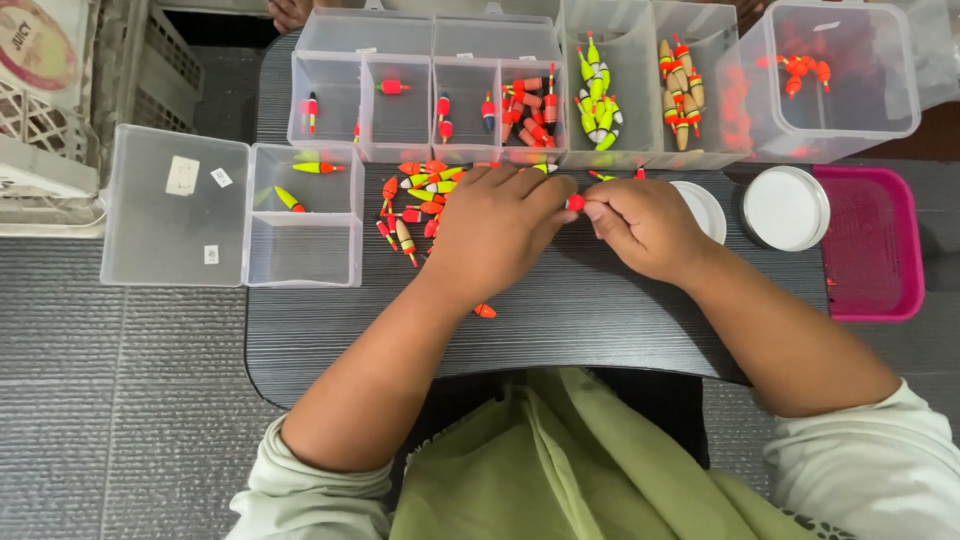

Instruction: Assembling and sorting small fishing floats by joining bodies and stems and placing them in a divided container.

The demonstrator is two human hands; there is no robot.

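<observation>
Red float [574, 203] pinched between left hand [497, 222], right hand [645, 225] (grip seemingly fingertip-only); table edge [300, 370] near.

Both hands meet over dark table [560, 320]: left hand [495, 225], right hand [645, 225] pinch small red float [574, 203]; loose floats [415, 200] beside left.

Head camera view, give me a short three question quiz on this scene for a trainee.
1. True or false: both hands meet on one small red float.
2. Which lies nearest the right hand? A the white round lid, B the pink tray, C the open clear box.
3. Where is the loose pile of floats relative to the left hand?

Key: 1 true. 2 A. 3 On the dark table, on the hand's left side, in front of the compartment boxes.
</observation>
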